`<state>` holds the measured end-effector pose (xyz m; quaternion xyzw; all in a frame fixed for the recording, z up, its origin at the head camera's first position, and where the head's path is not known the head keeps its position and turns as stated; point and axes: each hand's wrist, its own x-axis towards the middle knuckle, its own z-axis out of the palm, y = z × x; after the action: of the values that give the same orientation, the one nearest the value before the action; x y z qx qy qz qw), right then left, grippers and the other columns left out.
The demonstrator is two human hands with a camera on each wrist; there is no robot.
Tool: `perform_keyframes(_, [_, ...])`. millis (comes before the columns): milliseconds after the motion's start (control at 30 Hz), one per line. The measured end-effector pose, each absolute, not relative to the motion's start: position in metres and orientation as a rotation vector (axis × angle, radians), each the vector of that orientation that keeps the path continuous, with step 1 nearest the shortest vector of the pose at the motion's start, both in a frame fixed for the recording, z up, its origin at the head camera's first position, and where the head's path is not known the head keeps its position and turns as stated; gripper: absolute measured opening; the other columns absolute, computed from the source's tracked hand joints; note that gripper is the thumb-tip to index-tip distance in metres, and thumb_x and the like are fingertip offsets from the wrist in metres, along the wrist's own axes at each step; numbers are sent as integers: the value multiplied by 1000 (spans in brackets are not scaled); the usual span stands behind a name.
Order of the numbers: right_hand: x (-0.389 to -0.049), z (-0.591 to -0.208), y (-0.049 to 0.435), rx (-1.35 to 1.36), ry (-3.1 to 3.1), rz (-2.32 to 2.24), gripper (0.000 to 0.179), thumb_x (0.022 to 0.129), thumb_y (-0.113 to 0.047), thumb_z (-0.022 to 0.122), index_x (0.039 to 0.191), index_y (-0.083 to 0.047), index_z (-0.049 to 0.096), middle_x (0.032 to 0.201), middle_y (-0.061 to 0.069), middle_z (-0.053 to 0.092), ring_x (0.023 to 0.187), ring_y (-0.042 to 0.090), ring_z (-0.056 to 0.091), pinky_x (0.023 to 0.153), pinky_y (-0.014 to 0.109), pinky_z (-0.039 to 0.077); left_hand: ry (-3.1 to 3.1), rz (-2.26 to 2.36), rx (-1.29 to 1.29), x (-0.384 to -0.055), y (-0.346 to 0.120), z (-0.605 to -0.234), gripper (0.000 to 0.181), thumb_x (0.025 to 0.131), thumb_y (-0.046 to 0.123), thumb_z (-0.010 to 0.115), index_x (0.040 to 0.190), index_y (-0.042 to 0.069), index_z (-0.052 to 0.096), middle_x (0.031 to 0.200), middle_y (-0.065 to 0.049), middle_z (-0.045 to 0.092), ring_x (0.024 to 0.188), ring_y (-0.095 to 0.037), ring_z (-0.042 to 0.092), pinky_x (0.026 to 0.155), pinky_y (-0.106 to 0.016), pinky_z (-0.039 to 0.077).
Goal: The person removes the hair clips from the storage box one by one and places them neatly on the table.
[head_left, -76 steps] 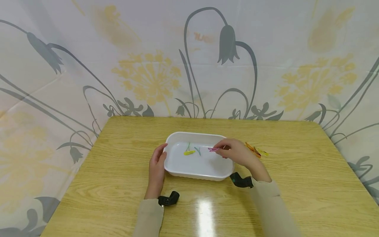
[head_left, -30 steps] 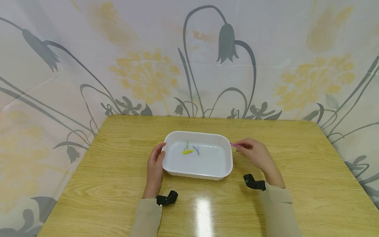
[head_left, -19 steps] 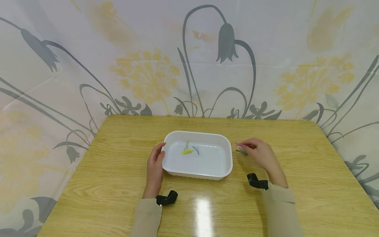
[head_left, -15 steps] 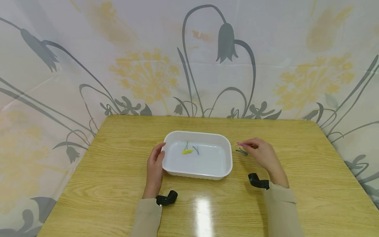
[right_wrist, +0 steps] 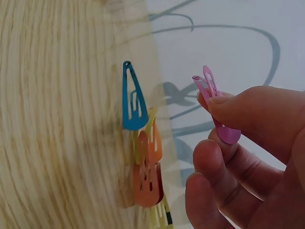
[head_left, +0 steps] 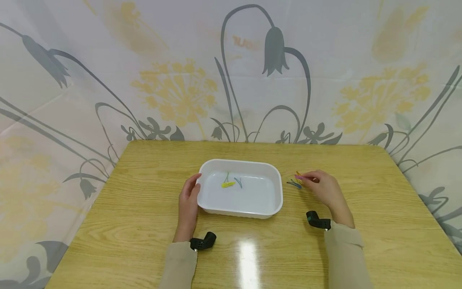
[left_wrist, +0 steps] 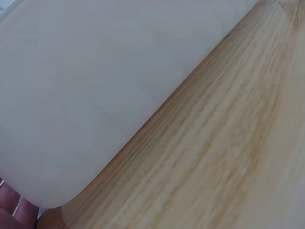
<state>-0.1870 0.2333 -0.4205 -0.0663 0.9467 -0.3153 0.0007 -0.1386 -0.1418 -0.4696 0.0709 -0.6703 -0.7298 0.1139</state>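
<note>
My left hand (head_left: 189,200) holds the left end of a white rectangular tray (head_left: 240,213), fingers and thumb at its rim. In the left wrist view only the tray's outer wall and a bit of finger show. To the tray's right, my right hand (head_left: 327,192) pinches a pink snap hair clip (right_wrist: 228,134) between thumb and fingers, its narrow end spread apart. Below it on the table lie a blue hair clip (right_wrist: 136,118), an orange hair clip (right_wrist: 145,191) and several more, overlapping, partly hidden by the hand in the head view.
Inside the tray lie a yellow hair clip (head_left: 228,185), a green one (head_left: 227,178) and a light blue one (head_left: 238,182). The wooden table (head_left: 144,208) ends at a flower-patterned curtain (head_left: 249,100) at the back.
My right hand has carried the pink hair clip from over the tray out past its right wall, lately drifting further right and uncovering blue and orange clips. My left hand stays on the tray.
</note>
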Motion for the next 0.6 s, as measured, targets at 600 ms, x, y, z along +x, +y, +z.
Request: perform_keyframes(600, [-183, -430, 262, 3, 2949, -1065, 39, 89, -38, 51, 109, -6, 63, 108, 17, 56, 89, 29, 51, 71, 40, 41, -1993, -2143, 231, -130, -137, -445, 30, 94, 14, 42, 123, 9, 51, 130, 3, 44, 120, -8, 38, 98, -27, 34])
